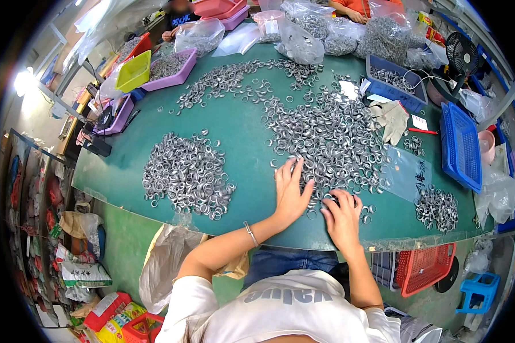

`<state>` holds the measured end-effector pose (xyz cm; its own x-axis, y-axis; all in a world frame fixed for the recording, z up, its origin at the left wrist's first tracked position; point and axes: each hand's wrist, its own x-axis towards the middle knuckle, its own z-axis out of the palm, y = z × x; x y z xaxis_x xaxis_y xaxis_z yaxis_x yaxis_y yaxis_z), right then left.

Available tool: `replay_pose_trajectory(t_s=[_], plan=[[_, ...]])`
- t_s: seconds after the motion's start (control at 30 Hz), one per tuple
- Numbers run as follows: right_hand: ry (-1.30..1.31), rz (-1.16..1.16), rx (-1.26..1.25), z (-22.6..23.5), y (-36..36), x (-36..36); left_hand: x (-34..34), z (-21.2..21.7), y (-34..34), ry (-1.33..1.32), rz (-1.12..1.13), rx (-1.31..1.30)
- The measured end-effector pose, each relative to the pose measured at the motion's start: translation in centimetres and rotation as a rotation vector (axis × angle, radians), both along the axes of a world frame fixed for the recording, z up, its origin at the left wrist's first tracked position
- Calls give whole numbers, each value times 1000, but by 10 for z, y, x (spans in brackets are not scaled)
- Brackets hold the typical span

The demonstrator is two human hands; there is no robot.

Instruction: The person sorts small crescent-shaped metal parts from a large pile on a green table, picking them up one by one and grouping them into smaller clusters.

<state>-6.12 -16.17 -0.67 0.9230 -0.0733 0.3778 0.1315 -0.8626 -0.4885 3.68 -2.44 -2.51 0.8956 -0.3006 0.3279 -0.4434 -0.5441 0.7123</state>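
Observation:
A big heap of small silver metal rings point(332, 137) covers the middle of the green table point(240, 131). My left hand point(292, 191) lies flat on the heap's near edge, fingers spread over rings, holding nothing. My right hand point(342, 214) rests just to its right with fingers curled down onto a few rings at the table's front edge; whether it grips any I cannot tell. A separate pile of rings point(189, 174) lies to the left, and a small pile point(436, 207) sits at the right.
A blue basket point(460, 146) and blue tray of rings point(395, 80) stand at the right, with a white glove point(392, 117), a clear plastic bag point(409, 171) and a black fan point(462, 54). Purple trays point(171, 68), a yellow-green bin point(133, 71) and bags of rings point(383, 34) line the far side. Other people sit across.

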Motion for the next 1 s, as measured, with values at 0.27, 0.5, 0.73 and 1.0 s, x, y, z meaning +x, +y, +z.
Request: replay_pose_trajectory(t_s=[0.27,0.5,0.73,1.0], plan=[[-83,-107,74,-4,-26,-1,-15,-1,-36,-32,-6,-71],[-94,-172,415,7,-33,2,4,2,-46,17,-104,-102],[98,-156,1048,32,-16,-21,-43,46,-2,436,-366,-494],[184,91,581,44,2,-33,-86,23,28,1296,-377,-817]])
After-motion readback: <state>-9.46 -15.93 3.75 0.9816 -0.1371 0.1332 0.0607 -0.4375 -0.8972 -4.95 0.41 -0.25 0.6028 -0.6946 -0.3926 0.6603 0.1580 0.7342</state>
